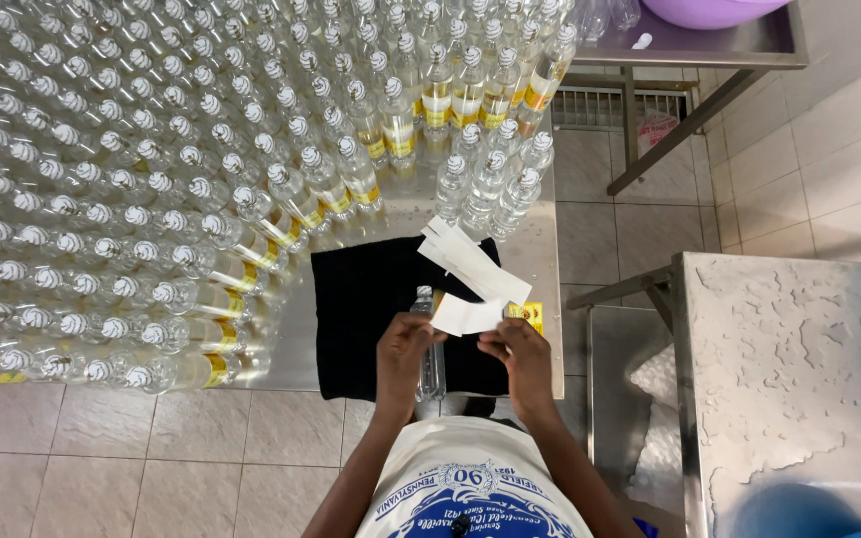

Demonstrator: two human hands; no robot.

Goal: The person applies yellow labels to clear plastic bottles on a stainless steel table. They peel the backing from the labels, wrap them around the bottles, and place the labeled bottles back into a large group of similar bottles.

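While both hands pinched a white label strip (465,314), left hand (403,349) and right hand (522,357) closed, a clear bottle (429,349) lay on the black cloth (361,299); few bottles (391,130) wore yellow labels, most remained bare.

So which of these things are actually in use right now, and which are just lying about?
In use: left hand and right hand on a paper strip; bottle lying on the black cloth; more strips.

Lying about: standing bottles, purple basin, side table.

A clear capped bottle (429,349) lies on the black cloth (361,299), white label strips (470,274) fanned above it.
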